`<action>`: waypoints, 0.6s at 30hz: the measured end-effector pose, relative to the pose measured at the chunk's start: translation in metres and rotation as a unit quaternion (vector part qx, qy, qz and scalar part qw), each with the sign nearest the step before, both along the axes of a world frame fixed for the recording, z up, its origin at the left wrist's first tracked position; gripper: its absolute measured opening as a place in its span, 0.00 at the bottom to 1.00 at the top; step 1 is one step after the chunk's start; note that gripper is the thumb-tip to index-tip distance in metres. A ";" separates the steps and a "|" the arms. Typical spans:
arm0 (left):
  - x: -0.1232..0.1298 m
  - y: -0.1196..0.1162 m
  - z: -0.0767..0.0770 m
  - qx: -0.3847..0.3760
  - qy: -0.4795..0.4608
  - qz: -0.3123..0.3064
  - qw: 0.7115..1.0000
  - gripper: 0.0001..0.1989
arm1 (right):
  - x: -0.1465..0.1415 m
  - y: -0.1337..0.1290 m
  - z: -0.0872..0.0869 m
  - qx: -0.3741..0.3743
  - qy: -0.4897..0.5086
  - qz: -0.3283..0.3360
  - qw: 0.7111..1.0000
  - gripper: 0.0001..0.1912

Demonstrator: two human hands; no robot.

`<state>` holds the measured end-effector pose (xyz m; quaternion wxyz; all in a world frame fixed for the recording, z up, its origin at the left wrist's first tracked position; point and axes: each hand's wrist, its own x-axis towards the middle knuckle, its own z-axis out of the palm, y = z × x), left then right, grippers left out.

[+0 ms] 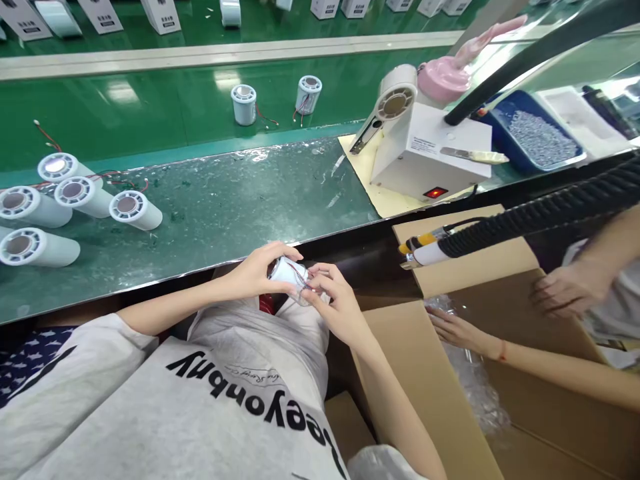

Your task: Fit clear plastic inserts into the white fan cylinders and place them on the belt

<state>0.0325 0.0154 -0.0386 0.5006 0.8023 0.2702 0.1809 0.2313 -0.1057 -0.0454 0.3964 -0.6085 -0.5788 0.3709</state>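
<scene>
Left hand (264, 272): curled around the body of a small white cylinder (290, 272), thumb along the lower side, fingers over the upper side. Right hand (336, 297): thumb and fingertips closed on the right-hand end, at the thin wires (299, 268); whether bearing on casing or on wire there, not discernible.

Location: tilted, above the lap (310, 323), just short of the near edge of the green bench (240, 213) and not resting on it. On the bench, at the left: a group of similar cylinders (83, 195), with slotted rings at the visible ends.

Handling, judged from appearance:
- Weight: probably dense for the size, yet manageable in one hand.
- Stiffness: likely rigid at the casing, limp at the wires.
- Surface: apparently smooth, hence possibly slippery. Apply broad finger contact rather than a fingertip pinch alone.
- Fragility: likely greatest at the wires and at the joint with the body; less so at the casing.

Grip: Take hold around the middle of the round wall, thumb opposed to fingers, as with the left hand. Steady the body before touching the wire end. Handle the wires lightly, close to the joint; avoid pulling on them or hanging the cylinder by them. Keep loose lengths out from under the palm to prevent crushing. Avoid slackening both hands at once: with a round wall, likely to roll.
</scene>
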 end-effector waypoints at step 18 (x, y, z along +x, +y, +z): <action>-0.008 -0.010 -0.008 -0.287 -0.110 -0.039 0.951 0.34 | 0.008 -0.011 0.005 0.104 0.065 0.009 0.992 0.18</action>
